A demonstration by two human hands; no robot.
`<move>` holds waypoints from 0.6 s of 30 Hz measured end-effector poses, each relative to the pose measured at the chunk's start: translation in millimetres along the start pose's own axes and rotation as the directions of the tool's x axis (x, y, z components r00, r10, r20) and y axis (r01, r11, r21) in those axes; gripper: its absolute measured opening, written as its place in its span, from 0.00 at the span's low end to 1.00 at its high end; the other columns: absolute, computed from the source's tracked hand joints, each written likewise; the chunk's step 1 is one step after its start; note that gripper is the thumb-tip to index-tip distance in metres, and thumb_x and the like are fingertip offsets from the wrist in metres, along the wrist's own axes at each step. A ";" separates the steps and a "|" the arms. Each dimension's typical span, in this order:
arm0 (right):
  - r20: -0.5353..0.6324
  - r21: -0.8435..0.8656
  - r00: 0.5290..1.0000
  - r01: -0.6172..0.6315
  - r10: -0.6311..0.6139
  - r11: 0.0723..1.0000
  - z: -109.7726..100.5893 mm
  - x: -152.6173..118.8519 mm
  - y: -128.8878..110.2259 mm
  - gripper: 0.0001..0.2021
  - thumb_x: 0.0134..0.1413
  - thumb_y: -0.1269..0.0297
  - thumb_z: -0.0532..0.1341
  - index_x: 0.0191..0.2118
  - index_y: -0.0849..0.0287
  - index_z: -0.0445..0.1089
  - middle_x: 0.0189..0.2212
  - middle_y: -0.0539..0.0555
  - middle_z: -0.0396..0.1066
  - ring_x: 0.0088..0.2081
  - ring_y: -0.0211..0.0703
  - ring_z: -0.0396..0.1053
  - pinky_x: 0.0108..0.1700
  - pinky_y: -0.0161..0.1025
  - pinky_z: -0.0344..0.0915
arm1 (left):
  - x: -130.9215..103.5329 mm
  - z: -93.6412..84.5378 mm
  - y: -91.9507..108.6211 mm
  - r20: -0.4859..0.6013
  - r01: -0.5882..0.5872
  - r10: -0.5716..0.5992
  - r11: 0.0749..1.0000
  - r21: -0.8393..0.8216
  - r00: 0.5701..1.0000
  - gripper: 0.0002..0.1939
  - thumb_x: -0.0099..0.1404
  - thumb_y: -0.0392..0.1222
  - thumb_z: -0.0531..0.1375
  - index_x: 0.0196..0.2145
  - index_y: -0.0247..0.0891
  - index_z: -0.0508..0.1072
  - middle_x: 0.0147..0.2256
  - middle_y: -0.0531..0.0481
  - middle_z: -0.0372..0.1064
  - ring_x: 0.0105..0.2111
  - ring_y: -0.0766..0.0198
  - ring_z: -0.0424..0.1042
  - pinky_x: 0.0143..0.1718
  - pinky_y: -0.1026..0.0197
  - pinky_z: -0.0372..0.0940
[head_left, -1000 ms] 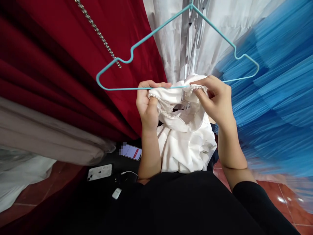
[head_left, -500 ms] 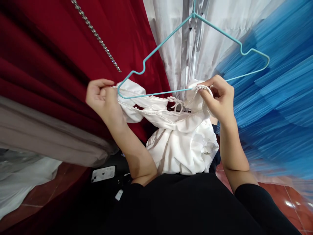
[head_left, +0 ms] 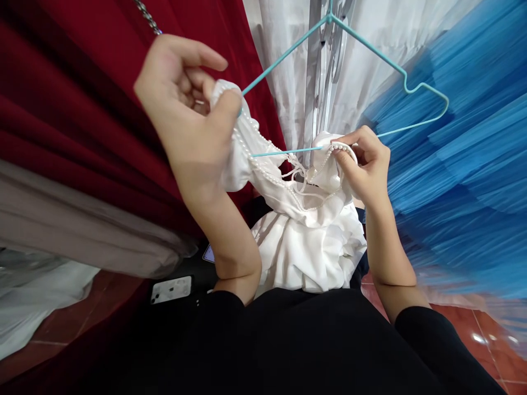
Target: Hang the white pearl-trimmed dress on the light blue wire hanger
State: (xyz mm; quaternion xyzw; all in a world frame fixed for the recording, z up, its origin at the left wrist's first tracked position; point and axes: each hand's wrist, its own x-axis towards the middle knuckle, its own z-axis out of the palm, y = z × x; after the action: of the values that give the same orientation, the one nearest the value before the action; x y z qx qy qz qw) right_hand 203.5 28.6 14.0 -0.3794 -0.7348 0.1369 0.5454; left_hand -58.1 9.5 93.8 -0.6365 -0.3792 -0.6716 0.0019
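Observation:
A white dress with pearl-beaded edging lies bunched on my lap, its top lifted toward a light blue hanger. My left hand pinches one beaded shoulder of the dress, which now passes over the left end of the hanger and hides that end. With thumb and fingers, my right hand grips the other beaded shoulder by the hanger's bottom bar. The hanger's right end sticks out bare past this hand. White ties dangle at the middle of the neckline.
Red fabric hangs on the left, above a greyish drape. Blue tulle fills the right side. A metal pole and white cloth stand behind the hanger. A phone lies on a black surface at lower left.
My left hand has risen and moved right, carrying its shoulder of the dress over the hanger's left end. My right hand stays almost in place, still gripping the other shoulder.

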 end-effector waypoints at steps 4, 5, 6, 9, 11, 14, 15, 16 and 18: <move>-0.028 -0.046 0.999 0.021 -0.023 0.999 0.8 -0.9 1.9 0.04 0.64 0.58 0.66 0.40 0.51 0.76 0.33 0.47 0.67 0.29 0.34 0.60 0.32 0.39 0.58 | -23.7 13.8 24.9 -0.024 -0.008 -0.002 0.909 -0.417 1.000 0.16 0.61 0.43 0.72 0.44 0.34 0.78 0.44 0.48 0.71 0.47 0.60 0.71 0.51 0.58 0.69; -0.032 -0.054 0.999 0.019 -0.020 0.998 1.6 -1.4 3.1 0.04 0.63 0.57 0.67 0.40 0.50 0.77 0.34 0.47 0.68 0.28 0.34 0.59 0.32 0.39 0.58 | -34.2 17.9 30.8 -0.118 0.036 -0.111 0.860 -0.509 0.987 0.09 0.64 0.38 0.67 0.43 0.36 0.78 0.43 0.48 0.71 0.46 0.61 0.72 0.50 0.58 0.69; -0.036 -0.058 0.999 0.013 -0.015 0.998 2.7 -1.9 4.5 0.05 0.63 0.57 0.67 0.40 0.49 0.77 0.34 0.47 0.68 0.28 0.33 0.59 0.32 0.39 0.58 | -45.5 21.8 34.3 -0.152 0.035 -0.153 0.808 -0.588 0.976 0.05 0.67 0.37 0.63 0.39 0.37 0.79 0.37 0.48 0.72 0.38 0.62 0.71 0.44 0.58 0.68; -0.050 -0.055 0.999 -0.004 0.001 0.998 7.2 -3.8 9.3 0.05 0.64 0.55 0.66 0.41 0.48 0.77 0.36 0.47 0.70 0.29 0.34 0.62 0.32 0.38 0.61 | -78.8 31.8 25.7 0.214 0.409 -0.352 0.703 -0.581 0.911 0.13 0.72 0.41 0.58 0.32 0.39 0.80 0.27 0.49 0.74 0.27 0.64 0.74 0.30 0.61 0.69; -0.064 -0.058 0.998 0.002 -0.005 0.998 9.8 -4.5 11.1 0.06 0.64 0.54 0.65 0.41 0.49 0.77 0.36 0.48 0.70 0.30 0.34 0.63 0.33 0.38 0.62 | -94.9 38.6 10.1 0.486 0.689 -0.509 0.644 -0.332 0.710 0.15 0.73 0.49 0.60 0.35 0.37 0.81 0.32 0.47 0.78 0.31 0.63 0.78 0.33 0.62 0.73; -0.077 -0.080 0.996 0.030 -0.036 0.996 10.6 -4.7 9.8 0.08 0.65 0.53 0.65 0.41 0.50 0.77 0.35 0.47 0.69 0.30 0.34 0.63 0.32 0.38 0.63 | -105.5 51.7 -5.1 0.377 0.711 -0.603 0.618 -0.336 0.703 0.16 0.70 0.53 0.65 0.48 0.40 0.78 0.48 0.43 0.79 0.47 0.59 0.81 0.50 0.58 0.75; -0.072 -0.086 0.996 0.042 -0.048 0.995 10.2 -4.7 8.4 0.08 0.65 0.54 0.64 0.42 0.50 0.77 0.36 0.48 0.69 0.30 0.34 0.63 0.32 0.37 0.63 | -105.9 56.3 -5.3 0.326 0.678 -0.597 0.597 -0.429 0.733 0.17 0.70 0.54 0.64 0.50 0.41 0.76 0.53 0.42 0.77 0.53 0.57 0.79 0.56 0.56 0.73; -0.065 -0.090 0.996 0.055 -0.061 0.994 9.6 -4.9 7.0 0.08 0.65 0.55 0.64 0.43 0.49 0.77 0.36 0.48 0.70 0.30 0.34 0.64 0.31 0.37 0.63 | -105.4 60.5 -3.3 0.296 0.640 -0.585 0.557 -0.529 0.755 0.17 0.71 0.55 0.63 0.49 0.42 0.74 0.55 0.42 0.76 0.58 0.55 0.77 0.61 0.53 0.71; -0.046 -0.083 0.994 0.091 -0.095 0.992 8.3 -6.3 4.4 0.07 0.66 0.58 0.63 0.47 0.48 0.77 0.38 0.48 0.70 0.31 0.34 0.65 0.31 0.37 0.63 | -103.5 67.0 4.2 0.269 0.566 -0.562 0.461 -0.683 0.782 0.14 0.73 0.55 0.60 0.45 0.42 0.72 0.54 0.43 0.76 0.61 0.53 0.75 0.65 0.50 0.68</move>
State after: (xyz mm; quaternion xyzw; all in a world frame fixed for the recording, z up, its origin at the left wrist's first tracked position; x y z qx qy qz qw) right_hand 198.5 29.0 3.9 -0.3699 -0.7426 0.0720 0.5537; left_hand 20.8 -8.9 0.8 -0.4215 -0.2652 -0.7248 -0.4760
